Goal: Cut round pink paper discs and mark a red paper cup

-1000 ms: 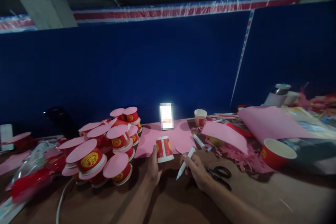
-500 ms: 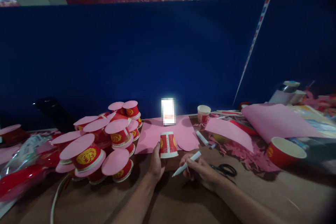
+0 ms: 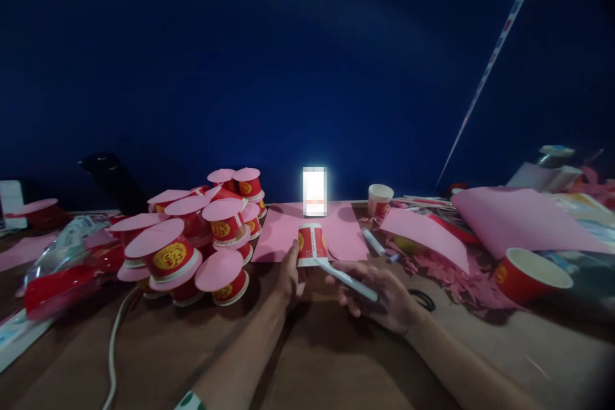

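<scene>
Item: red paper cup (image 3: 311, 245), inverted, rim down on a pink paper sheet (image 3: 288, 237) at the near edge of the brown table (image 3: 307, 359). Left hand (image 3: 291, 275) is closed lightly on the cup's side wall, steadying it. Right hand (image 3: 384, 295) grips a white marker (image 3: 346, 279), its tip touching the cup's rim. Handling: likely very light, thin-walled, easily crushed or tipped; best held low on the wall near the stiffer rim. Adjacent: pile of pink-capped red cups (image 3: 202, 243) to the left; scissors (image 3: 423, 300) partly hidden behind the right hand; upright red cup (image 3: 531, 275) at right; lit phone (image 3: 314, 191) behind.
</scene>
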Available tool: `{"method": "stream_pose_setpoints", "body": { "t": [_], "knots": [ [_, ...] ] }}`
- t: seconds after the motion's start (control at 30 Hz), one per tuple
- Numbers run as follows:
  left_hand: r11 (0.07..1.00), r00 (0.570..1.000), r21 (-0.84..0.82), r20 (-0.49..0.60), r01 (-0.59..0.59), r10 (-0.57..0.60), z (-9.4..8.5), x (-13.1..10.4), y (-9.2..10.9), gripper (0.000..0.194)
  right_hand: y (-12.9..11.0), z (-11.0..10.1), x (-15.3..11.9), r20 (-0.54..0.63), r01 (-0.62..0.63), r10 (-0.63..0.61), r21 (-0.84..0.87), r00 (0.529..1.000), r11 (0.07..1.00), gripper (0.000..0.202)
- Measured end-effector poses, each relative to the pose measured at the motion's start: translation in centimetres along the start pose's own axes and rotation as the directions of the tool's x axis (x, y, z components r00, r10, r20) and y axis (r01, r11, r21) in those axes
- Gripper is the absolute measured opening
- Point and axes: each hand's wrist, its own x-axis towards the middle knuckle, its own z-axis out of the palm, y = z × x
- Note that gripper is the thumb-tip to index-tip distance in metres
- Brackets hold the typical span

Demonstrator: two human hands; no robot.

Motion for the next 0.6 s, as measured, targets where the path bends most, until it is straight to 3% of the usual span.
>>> {"method": "stream_pose_setpoints", "body": {
  "t": [0.07, 0.17, 0.37, 0.47, 0.6],
  "knots": [
    [0.999, 0.999, 0.017, 0.009, -0.039, 0.039, 0.0, 0.0, 0.0, 0.041, -0.3, 0.0, 0.0, -0.043, 0.001, -0.001, -0.014, 0.999, 1.000, 0.037],
    [1.000, 0.999, 0.031, 0.034, 0.002, -0.003, 0.1, -0.5, 0.1, 0.042, -0.1, 0.0, 0.1, -0.117, 0.037, -0.046, -0.074, 0.992, 0.997, 0.033],
    [0.996, 0.998, 0.085, 0.063, 0.004, -0.010, 0.1, -0.9, 0.3, 0.044, 1.0, -0.3, 0.8, -0.174, 0.143, -0.214, -0.347, 0.961, 0.927, 0.031],
    [0.992, 1.000, 0.125, 0.030, -0.011, 0.008, -0.1, -0.9, 0.3, 0.043, 1.0, -0.5, 0.8, -0.242, 0.154, -0.325, -0.533, 0.914, 0.832, 0.020],
    [0.984, 1.000, 0.179, 0.011, 0.024, -0.026, 0.0, -1.0, 0.3, 0.045, 0.7, -0.3, 0.6, -0.205, 0.134, -0.475, -0.800, 0.856, 0.585, 0.016]
  ]
}}
